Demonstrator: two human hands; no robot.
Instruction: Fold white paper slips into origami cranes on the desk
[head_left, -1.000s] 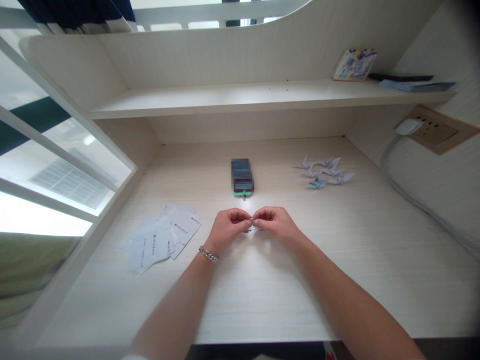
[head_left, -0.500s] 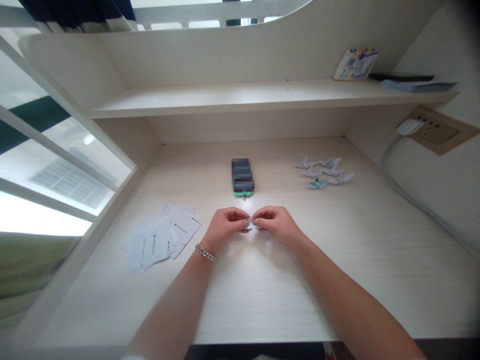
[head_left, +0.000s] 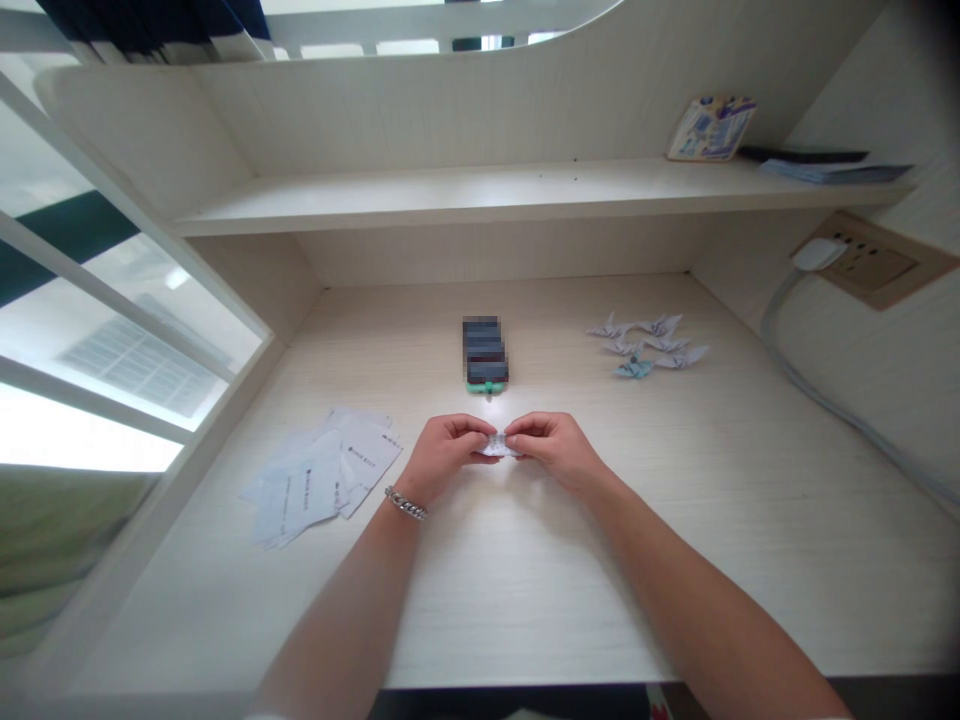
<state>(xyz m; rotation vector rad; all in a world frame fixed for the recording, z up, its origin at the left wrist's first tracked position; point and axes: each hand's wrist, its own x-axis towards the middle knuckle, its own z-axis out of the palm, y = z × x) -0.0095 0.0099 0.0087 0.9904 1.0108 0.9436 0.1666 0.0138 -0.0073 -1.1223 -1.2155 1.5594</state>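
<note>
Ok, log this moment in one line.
left hand: pinches paper piece; right hand: pinches same piece; loose sheets: left of hands; folded figures: far right

Hands point(head_left: 447, 450) pinching paper point(head_left: 497, 446), loose sheets point(head_left: 311, 490) nearby

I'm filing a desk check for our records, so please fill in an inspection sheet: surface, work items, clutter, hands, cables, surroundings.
Surface: pale wood-grain desk.
Work items: small white paper between the hands; printed loose sheets, overlapping, at left; folded paper figures at back right, one bluish.
Clutter: dark device, its image pixelated, beyond the hands.
Hands: left hand and right hand both pinch the paper; chain bracelet on the left wrist.
Cables: pale cable from a plug in the wall socket, right.
Surroundings: shelf above, patterned box on it.
</note>
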